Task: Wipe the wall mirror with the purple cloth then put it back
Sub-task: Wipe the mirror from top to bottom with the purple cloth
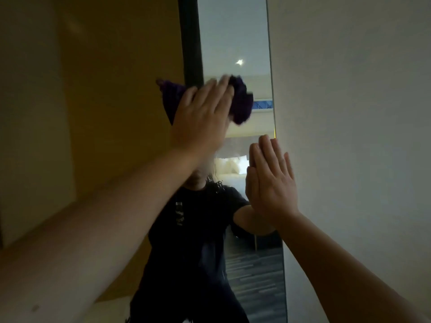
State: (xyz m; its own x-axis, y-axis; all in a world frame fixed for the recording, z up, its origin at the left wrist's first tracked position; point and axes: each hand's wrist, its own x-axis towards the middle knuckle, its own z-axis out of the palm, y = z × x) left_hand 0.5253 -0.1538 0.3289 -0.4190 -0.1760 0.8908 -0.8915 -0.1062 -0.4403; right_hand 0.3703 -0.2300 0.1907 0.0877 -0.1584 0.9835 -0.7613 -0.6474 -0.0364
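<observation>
No legible text, label, brand, number or sign anywhere in view. Faint pale marks down the front of the dark shirt (179, 213) reflected in the wall mirror (235, 43), too blurred and small to read as letters. Nothing printed on the purple cloth (240, 101).

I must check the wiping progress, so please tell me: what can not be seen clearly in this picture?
- Cloth, head view: blurred, and its middle is hidden by the left hand.
- Mirror: top and bottom are cut off by the frame edges; both arms cover much of the glass.
- Streaks or dirt on the glass: too dim to tell.
- Right hand: flat at the mirror's right edge; whether it touches glass or wall is unclear.
- Where the cloth belongs: out of view.
</observation>
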